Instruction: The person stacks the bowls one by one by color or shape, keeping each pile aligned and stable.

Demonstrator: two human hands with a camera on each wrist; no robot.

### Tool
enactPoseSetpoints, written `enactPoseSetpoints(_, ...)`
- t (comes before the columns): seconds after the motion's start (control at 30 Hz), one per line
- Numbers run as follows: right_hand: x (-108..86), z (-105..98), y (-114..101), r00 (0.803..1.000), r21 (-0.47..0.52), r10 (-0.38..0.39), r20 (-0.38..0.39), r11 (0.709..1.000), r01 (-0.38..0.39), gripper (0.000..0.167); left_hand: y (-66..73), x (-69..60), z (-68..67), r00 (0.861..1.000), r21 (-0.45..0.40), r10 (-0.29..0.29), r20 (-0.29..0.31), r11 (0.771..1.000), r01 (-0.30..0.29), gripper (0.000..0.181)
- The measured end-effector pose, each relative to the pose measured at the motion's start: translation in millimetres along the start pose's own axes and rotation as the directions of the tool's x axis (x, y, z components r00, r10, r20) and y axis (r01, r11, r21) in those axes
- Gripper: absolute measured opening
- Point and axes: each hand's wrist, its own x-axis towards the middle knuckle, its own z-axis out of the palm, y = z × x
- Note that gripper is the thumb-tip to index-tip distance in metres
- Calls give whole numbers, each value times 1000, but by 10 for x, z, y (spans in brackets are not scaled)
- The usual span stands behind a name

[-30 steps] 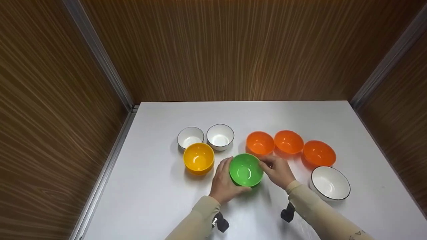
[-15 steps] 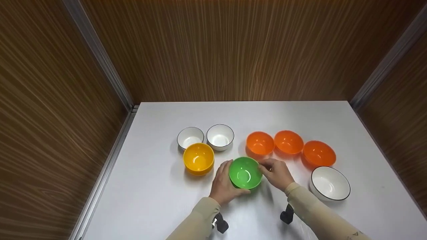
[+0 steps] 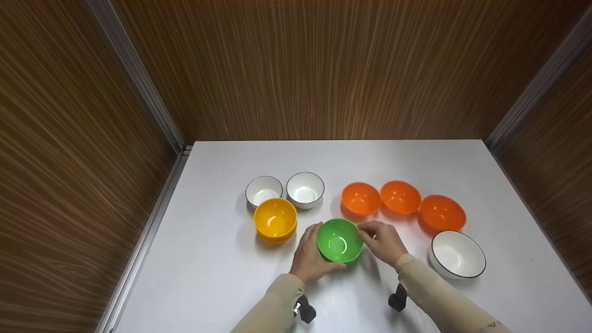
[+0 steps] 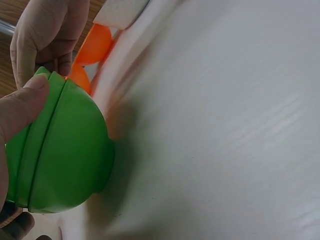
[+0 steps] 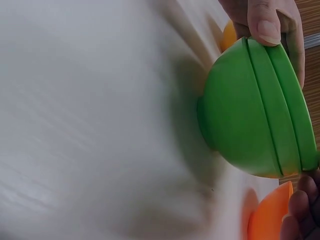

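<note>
Nested green bowls [image 3: 340, 241] are between both hands near the middle of the table; the wrist views show three rims close together. My left hand [image 3: 309, 258] grips the stack's left side, its fingers along the wall and its thumb at the front near the rim. At the right, my right hand [image 3: 384, 241] pinches the green rim between thumb and fingers. Seen from the left wrist, the stack's outer wall [image 4: 70, 150] ends in a foot close to the table; whether it touches the surface I cannot tell.
Stacked yellow bowls [image 3: 275, 219] stand to the left, before two white bowls [image 3: 305, 189] with dark rims. Three orange bowls [image 3: 400, 197] curve along the back right. Another white bowl [image 3: 458, 254] stands beside my right forearm. Wood-patterned walls [image 3: 333, 69] enclose the white table [image 3: 208, 277].
The uppermost green bowl has shifted slightly toward me and sits closer within the stack. Both hands have come down a little with it. The other bowls have stayed put.
</note>
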Motion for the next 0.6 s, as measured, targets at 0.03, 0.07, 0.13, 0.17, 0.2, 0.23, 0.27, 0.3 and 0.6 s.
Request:
enactPoseSetpoints(0.03,-3,-1,1,1000,2,4,5,1000,-4,12,-2,0,1,1000,-1,0,1,1000,0,118)
enactPoseSetpoints(0.07,-6,-3,3,1000,2,9,11,1000,-9,12,-4,1,3,1000,-4,0,2,1000,0,118)
enactPoseSetpoints(0.13,-13,-6,6,1000,4,17,26,1000,-18,14,-4,1,3,1000,-6,-3,5,1000,3,118)
enactPoseSetpoints(0.17,-15,-7,7,999,4,21,32,1000,-21,14,-6,0,1,1000,-6,-4,6,1000,4,118)
enactPoseSetpoints(0.2,-19,-7,10,999,3,20,36,1000,-21,15,-6,-1,-1,1000,-9,-6,7,1000,6,118)
enactPoseSetpoints(0.23,-24,-8,12,999,4,20,40,1000,-20,15,-8,-1,-1,1000,-11,-7,7,1000,7,118)
enactPoseSetpoints(0.27,-30,-8,20,999,6,18,46,1000,-19,16,-9,-2,1,1000,-13,-10,7,1000,10,119)
enactPoseSetpoints(0.3,-37,-11,27,999,10,17,49,1000,-17,18,-9,-7,1,1000,-15,-13,9,1000,13,120)
enactPoseSetpoints(0.6,-207,-39,198,983,203,-19,184,979,-19,61,-60,-48,20,999,-60,-29,23,998,30,125)
